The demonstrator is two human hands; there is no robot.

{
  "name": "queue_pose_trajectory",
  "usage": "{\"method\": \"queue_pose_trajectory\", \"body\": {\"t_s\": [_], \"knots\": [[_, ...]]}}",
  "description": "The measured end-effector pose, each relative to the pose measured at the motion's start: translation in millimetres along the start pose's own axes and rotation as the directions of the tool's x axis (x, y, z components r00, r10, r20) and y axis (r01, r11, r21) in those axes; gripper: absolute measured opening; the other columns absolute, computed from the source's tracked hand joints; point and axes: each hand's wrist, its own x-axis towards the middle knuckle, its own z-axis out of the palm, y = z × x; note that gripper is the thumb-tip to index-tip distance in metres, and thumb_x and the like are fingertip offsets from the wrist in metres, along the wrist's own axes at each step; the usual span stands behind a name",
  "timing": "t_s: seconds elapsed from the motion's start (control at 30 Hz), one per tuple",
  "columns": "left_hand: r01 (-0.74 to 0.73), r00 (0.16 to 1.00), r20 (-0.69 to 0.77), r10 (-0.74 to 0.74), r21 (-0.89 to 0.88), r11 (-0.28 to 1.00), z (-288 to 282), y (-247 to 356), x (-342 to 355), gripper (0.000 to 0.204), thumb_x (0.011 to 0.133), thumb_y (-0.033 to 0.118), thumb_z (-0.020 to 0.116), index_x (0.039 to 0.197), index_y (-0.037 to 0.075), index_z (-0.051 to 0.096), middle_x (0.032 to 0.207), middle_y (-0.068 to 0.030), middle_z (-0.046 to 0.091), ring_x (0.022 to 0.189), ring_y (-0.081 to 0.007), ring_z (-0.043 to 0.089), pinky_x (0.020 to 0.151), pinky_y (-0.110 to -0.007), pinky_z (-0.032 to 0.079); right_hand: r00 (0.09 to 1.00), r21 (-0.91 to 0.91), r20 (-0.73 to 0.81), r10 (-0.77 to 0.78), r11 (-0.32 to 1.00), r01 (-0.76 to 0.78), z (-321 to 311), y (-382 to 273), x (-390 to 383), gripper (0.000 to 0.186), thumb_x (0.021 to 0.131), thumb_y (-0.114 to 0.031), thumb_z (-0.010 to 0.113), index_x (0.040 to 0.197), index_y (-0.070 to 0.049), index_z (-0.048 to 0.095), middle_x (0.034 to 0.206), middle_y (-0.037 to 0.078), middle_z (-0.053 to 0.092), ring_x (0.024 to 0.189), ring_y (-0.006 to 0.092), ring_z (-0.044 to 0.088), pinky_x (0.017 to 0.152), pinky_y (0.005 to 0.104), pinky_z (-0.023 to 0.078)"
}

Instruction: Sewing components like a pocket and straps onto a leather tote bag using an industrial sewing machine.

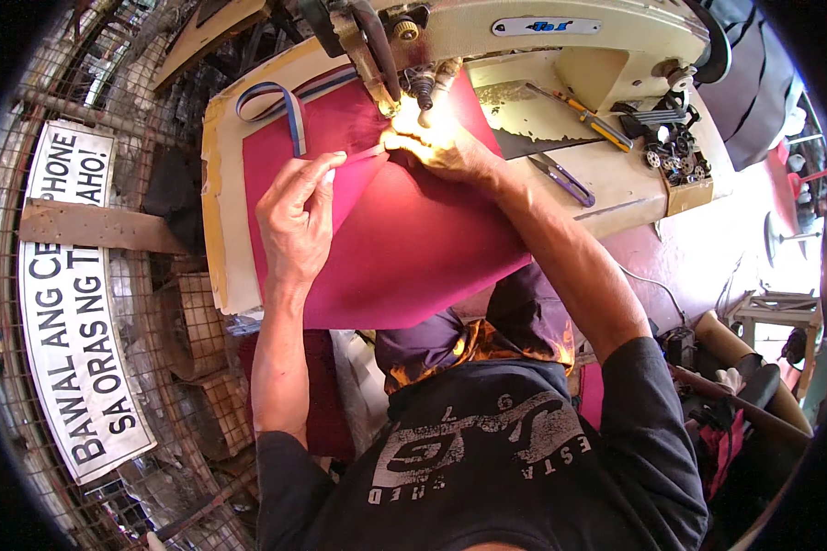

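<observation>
Red fabric (404,239) lies spread over a pale desk (225,184), its upper part beneath the head of a sewing machine (459,32) and its near edge hanging over the operator's lap. The left hand (299,207) has thumb and forefinger closed in what appears to be a pinch on a narrow fold of the cloth; the right hand (450,151) bends over the material beside the needle area, its fingertips lost in glare, so whether they grip or merely press cannot be told. The step in hand looks to be guiding the fold to the needle. Doing it well would call for light, even tension from the left, flat pressure from the right, fingertips clear of the needle and no tugging against the feed. A striped strap (296,124) lying on the cloth's far left should be kept out of the seam.
</observation>
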Motion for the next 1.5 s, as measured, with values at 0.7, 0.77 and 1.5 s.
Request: {"method": "queue_pose_trajectory", "body": {"t_s": [0.7,0.77,1.5], "knots": [[0.043,0.999,-0.020,-0.045,-0.088,0.995,3.7,0.0,-5.7,0.024,0.095,-0.007,0.063,0.115,0.003,0.073,0.091,-0.0065,0.069,0.077,-0.0114,0.063,0.070,-0.025,0.050,0.804,0.492,0.251,0.540,0.644,-0.586,-14.7,-60.0,30.0,0.019,0.107,-0.017,0.055,0.113,-0.003,0.066,0.088,0.004,0.067,0.077,0.0114,0.063,0.072,0.0292,0.052],[0.034,0.999,-0.024,-0.037,-0.097,0.995,3.6,-0.6,-5.5,0.024,0.095,-0.007,0.063,0.115,0.003,0.073,0.091,-0.0068,0.070,0.078,-0.0119,0.064,0.071,-0.025,0.050,0.754,0.545,0.298,0.585,0.544,-0.638,-18.9,-66.1,35.5,0.021,0.104,-0.021,0.060,0.110,-0.002,0.067,0.079,0.007,0.065,0.072,0.0169,0.063,0.068,0.0344,0.052],[0.436,0.898,0.081,-0.433,-0.305,0.847,8.7,12.9,-12.7,0.016,0.094,0.004,0.071,0.109,0.000,0.067,0.087,0.0007,0.066,0.073,-0.0035,0.057,0.063,-0.022,0.046,0.798,0.546,0.195,0.570,0.613,-0.571,-22.7,-81.9,47.7,0.015,0.099,-0.012,0.063,0.104,0.001,0.068,0.085,0.017,0.070,0.081,0.0295,0.070,0.074,0.0401,0.054]]}}
